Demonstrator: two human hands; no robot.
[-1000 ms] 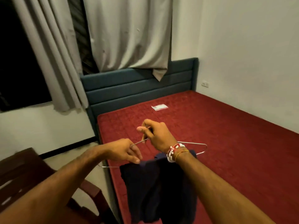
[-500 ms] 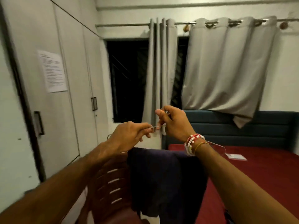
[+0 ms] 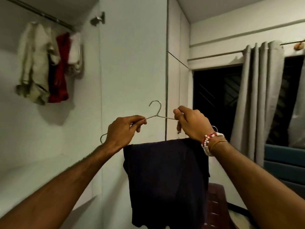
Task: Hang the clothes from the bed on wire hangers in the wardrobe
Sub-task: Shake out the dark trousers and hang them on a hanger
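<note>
Wardrobe [image 3: 132,63] of plain white panels fills the left and middle of the view, its left compartment open. A metal hanging rail [image 3: 41,14] crosses the top of that compartment, and cream and red clothes [image 3: 49,68] hang from it in a blurred bunch. To the right is a dark window [image 3: 216,100] with a grey eyelet curtain [image 3: 257,96] gathered beside it. The teal padded headboard [image 3: 283,159] of the bed shows at the right edge.

A dark navy folded garment [image 3: 166,179] hangs in the middle foreground, draped over the bottom bar of a thin silver wire hanger [image 3: 156,115]. It is in front of the wardrobe, well apart from the rail, with a dark brown slatted chair [image 3: 217,204] partly hidden behind its lower right side.

The left hand [image 3: 123,131] has its grip closed on the hanger's left shoulder wire, pinched between thumb and fingers. The right hand [image 3: 193,124] has its grip closed on the right shoulder wire. The hook stands upright between the two hands. Red, white and yellow bead and thread bracelets [image 3: 208,142] circle the right wrist.
</note>
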